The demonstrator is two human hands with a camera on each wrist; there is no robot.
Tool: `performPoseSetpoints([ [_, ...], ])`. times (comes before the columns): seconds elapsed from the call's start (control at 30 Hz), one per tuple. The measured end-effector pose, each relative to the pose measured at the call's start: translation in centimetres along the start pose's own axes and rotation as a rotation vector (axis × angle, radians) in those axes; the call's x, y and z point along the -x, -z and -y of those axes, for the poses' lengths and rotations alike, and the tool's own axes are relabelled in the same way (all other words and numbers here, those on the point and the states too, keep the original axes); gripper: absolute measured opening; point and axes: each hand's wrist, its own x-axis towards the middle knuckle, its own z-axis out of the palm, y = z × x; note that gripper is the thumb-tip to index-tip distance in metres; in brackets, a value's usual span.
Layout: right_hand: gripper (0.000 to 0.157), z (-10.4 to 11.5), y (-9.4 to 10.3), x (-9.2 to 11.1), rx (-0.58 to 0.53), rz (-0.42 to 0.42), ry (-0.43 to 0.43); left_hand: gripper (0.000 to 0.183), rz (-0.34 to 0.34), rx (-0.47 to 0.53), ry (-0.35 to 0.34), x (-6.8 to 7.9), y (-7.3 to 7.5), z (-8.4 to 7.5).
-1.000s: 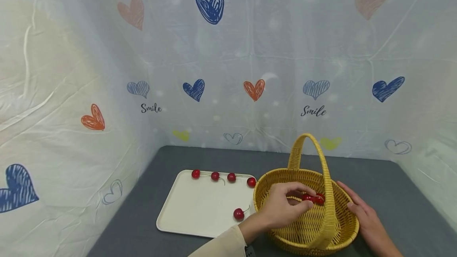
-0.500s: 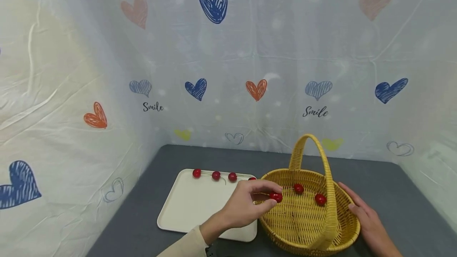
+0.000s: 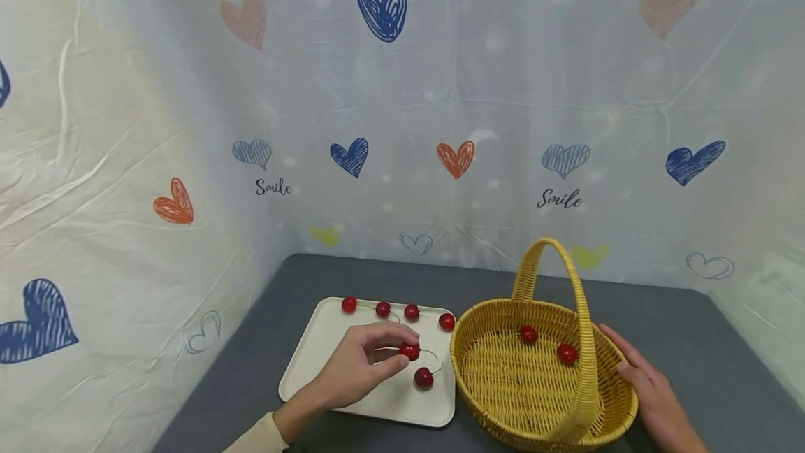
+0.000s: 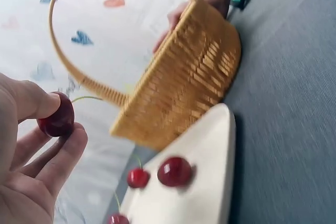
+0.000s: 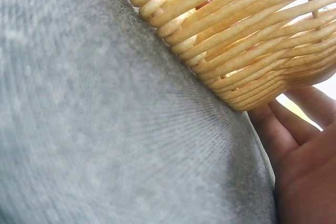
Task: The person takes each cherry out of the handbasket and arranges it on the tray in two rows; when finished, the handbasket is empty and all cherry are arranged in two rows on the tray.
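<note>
My left hand (image 3: 355, 367) pinches a dark red cherry (image 3: 409, 351) between thumb and fingertips, its thin stem (image 4: 86, 98) pointing away. It is held above the white tray (image 3: 314, 369). On the tray, a single cherry (image 3: 424, 378) lies near the right side, just below the held one. Several more cherries (image 3: 383, 310) sit along the back edge. Two cherries, one at the back (image 3: 528, 334) and one further right (image 3: 567, 354), lie inside the yellow wicker basket (image 3: 462, 369). With fairly straight fingers, my right hand (image 3: 650, 390) rests against the basket's right outer side, thumb at the rim.
The basket's tall arched handle (image 3: 585, 341) rises over its right part. Basket and tray stand side by side on a dark grey table (image 3: 251, 341). A pale curtain (image 3: 402, 103) with printed hearts hangs behind and to the sides.
My left hand has moved left from inside the basket, over its left rim, to above the tray, carrying a cherry. The right hand keeps its place against the basket.
</note>
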Motion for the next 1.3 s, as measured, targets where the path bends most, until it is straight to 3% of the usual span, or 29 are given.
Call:
performPoseSetpoints([
  [0.27,0.058,0.1,0.0,0.0,0.005,0.004,-0.017,0.027,-0.063,-0.083,0.038,1.9,2.1,2.6],
  [0.43,0.057,0.1,0.0,0.1,0.008,-0.004,0.002,0.027,-0.093,-0.149,0.054,2.2,2.4,4.3],
  [0.7,0.056,0.0,0.1,0.0,0.014,-0.008,0.024,0.027,-0.102,-0.259,0.007,1.9,2.1,7.0],
  [0.93,0.056,-0.1,0.0,0.0,0.002,-0.008,0.037,0.03,-0.086,-0.43,0.008,1.9,1.7,7.4],
  [1.3,0.056,0.2,0.0,0.1,0.012,-0.007,0.03,0.036,-0.089,-0.436,0.001,2.3,1.9,6.8],
])
